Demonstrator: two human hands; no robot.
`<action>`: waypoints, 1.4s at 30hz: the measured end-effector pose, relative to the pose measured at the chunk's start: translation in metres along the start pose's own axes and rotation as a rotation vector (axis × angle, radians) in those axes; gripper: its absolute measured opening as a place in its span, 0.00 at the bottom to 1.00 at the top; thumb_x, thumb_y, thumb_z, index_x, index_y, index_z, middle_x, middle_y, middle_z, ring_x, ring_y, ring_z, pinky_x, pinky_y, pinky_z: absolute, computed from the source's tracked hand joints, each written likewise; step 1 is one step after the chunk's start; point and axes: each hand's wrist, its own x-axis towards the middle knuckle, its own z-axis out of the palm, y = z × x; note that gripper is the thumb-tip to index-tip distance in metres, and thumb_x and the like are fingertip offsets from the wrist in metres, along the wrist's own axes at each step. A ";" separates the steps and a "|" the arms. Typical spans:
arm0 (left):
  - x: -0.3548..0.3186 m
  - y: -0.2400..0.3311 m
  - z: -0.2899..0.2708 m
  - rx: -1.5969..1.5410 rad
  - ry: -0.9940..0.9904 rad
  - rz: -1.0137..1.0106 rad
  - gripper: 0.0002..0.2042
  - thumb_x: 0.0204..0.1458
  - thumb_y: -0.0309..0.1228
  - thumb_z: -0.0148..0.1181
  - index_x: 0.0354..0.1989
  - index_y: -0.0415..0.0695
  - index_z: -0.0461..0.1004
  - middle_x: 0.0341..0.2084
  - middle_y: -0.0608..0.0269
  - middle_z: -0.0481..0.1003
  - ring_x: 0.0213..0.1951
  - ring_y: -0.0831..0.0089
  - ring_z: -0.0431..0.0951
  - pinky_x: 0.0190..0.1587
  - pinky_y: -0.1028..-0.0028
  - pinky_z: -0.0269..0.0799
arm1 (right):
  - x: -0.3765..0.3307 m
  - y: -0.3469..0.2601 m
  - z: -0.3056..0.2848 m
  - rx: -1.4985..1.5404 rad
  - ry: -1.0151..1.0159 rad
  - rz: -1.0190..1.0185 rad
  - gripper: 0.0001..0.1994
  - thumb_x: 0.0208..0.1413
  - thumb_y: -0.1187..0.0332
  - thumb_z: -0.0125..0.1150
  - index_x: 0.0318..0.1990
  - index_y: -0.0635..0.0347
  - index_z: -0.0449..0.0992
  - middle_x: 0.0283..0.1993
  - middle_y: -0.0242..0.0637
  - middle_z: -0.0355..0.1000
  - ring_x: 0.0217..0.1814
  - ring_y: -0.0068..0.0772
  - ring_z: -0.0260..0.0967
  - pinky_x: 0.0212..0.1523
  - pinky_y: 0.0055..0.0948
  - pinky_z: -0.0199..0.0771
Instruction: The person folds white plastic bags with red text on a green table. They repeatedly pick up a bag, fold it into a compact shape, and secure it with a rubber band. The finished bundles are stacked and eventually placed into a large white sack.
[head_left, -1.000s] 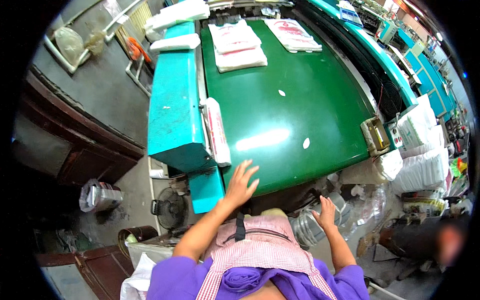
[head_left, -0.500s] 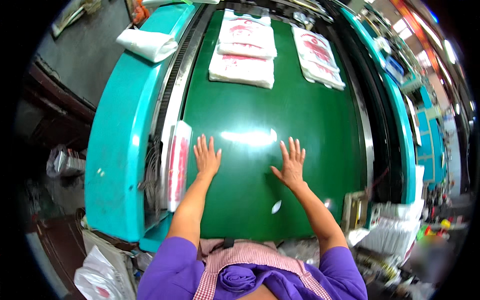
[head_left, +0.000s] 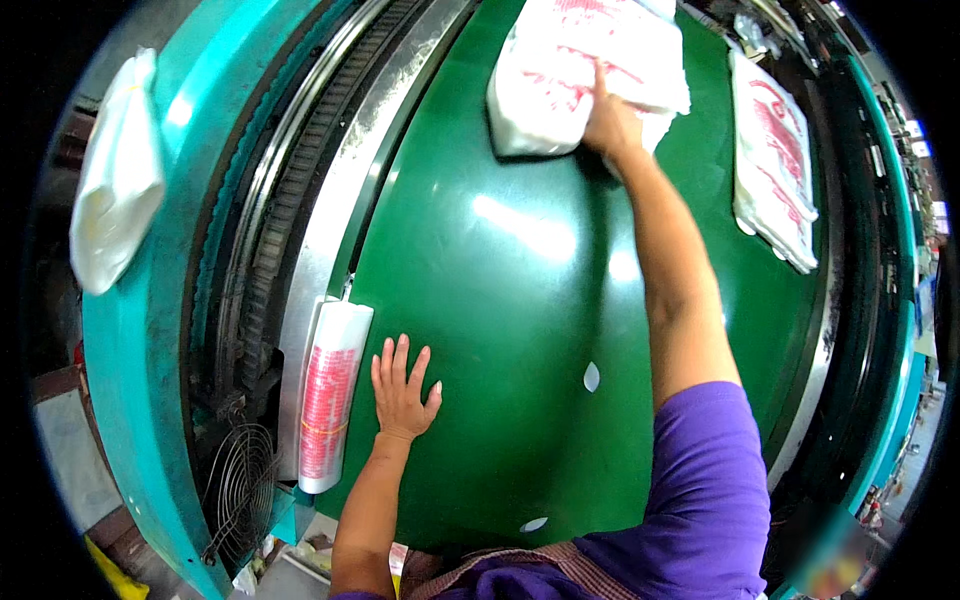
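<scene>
Flat on the green work surface (head_left: 480, 370), my left hand (head_left: 402, 400) rests with its fingers spread and nothing in it. Beside it, along the metal rail, lies a rolled bundle of white plastic bags (head_left: 332, 385) with red print and a band round it. My right arm stretches to the far side, where my right hand (head_left: 615, 125) grips the near edge of a stack of white plastic bags (head_left: 540, 85) with red print. Its index finger lies on top of the stack; the thumb and other fingers are mostly hidden.
Another stack of printed white bags (head_left: 775, 160) lies at the far right. A folded white plastic bundle (head_left: 118, 180) rests on the teal machine side (head_left: 125, 350). Near the left rail stands a wire fan guard (head_left: 245, 490). Two small white scraps lie on the green surface.
My right hand has gone from the green surface forward to the bag stack and taken hold of its edge. My left hand stays open on the surface. The view has shifted and turned.
</scene>
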 end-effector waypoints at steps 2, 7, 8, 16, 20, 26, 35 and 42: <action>0.004 0.002 -0.001 0.003 0.005 0.011 0.30 0.48 0.39 0.57 0.63 0.51 0.60 0.65 0.50 0.53 0.66 0.47 0.51 0.65 0.47 0.44 | 0.039 0.024 -0.001 -0.021 -0.070 -0.055 0.41 0.36 0.72 0.63 0.65 0.56 0.56 0.42 0.54 0.74 0.45 0.52 0.74 0.45 0.44 0.74; 0.003 -0.002 0.001 0.008 0.017 0.012 0.31 0.48 0.38 0.57 0.63 0.51 0.59 0.66 0.49 0.53 0.67 0.47 0.50 0.65 0.47 0.44 | 0.043 0.028 -0.009 -0.042 -0.478 -0.172 0.24 0.33 0.55 0.65 0.39 0.62 0.79 0.40 0.53 0.76 0.45 0.52 0.73 0.46 0.40 0.72; 0.003 -0.004 0.001 0.008 0.016 0.013 0.31 0.48 0.38 0.57 0.63 0.51 0.59 0.66 0.49 0.52 0.67 0.47 0.50 0.65 0.47 0.43 | 0.027 0.028 -0.015 -0.031 -0.470 -0.180 0.23 0.32 0.55 0.65 0.36 0.63 0.79 0.38 0.54 0.76 0.44 0.51 0.74 0.45 0.40 0.72; 0.007 0.000 -0.004 -0.064 0.052 0.049 0.29 0.52 0.38 0.54 0.63 0.45 0.58 0.66 0.48 0.52 0.67 0.49 0.50 0.65 0.50 0.45 | -0.220 0.022 -0.047 0.216 -0.593 -0.049 0.28 0.35 0.58 0.65 0.48 0.59 0.73 0.35 0.53 0.76 0.38 0.51 0.75 0.41 0.40 0.75; -0.056 0.032 -0.012 -1.201 0.208 -0.233 0.29 0.59 0.40 0.49 0.65 0.38 0.54 0.66 0.50 0.53 0.65 0.55 0.55 0.65 0.58 0.51 | -0.351 -0.048 -0.056 0.383 -0.768 0.182 0.32 0.36 0.56 0.67 0.54 0.57 0.71 0.36 0.54 0.76 0.40 0.50 0.75 0.43 0.41 0.75; -0.277 0.034 -0.038 -1.766 -0.388 -0.869 0.34 0.51 0.39 0.60 0.64 0.40 0.54 0.54 0.59 0.66 0.54 0.65 0.68 0.60 0.64 0.59 | -0.426 -0.132 -0.102 1.035 -0.964 0.010 0.41 0.43 0.60 0.71 0.65 0.57 0.58 0.57 0.55 0.66 0.59 0.52 0.65 0.60 0.40 0.64; -0.233 0.023 -0.061 -1.442 -0.254 -0.936 0.26 0.48 0.23 0.58 0.58 0.34 0.61 0.51 0.58 0.67 0.52 0.67 0.68 0.57 0.69 0.62 | -0.275 -0.073 -0.049 -0.040 -0.638 -0.604 0.43 0.29 0.53 0.76 0.59 0.49 0.64 0.55 0.40 0.63 0.61 0.41 0.59 0.56 0.46 0.61; -0.128 0.038 -0.049 -1.340 -0.285 -0.824 0.24 0.43 0.24 0.61 0.52 0.34 0.67 0.45 0.58 0.72 0.46 0.68 0.72 0.51 0.69 0.67 | -0.319 -0.009 -0.043 0.094 -0.749 -0.155 0.29 0.34 0.51 0.72 0.45 0.58 0.76 0.42 0.47 0.75 0.47 0.50 0.72 0.48 0.42 0.70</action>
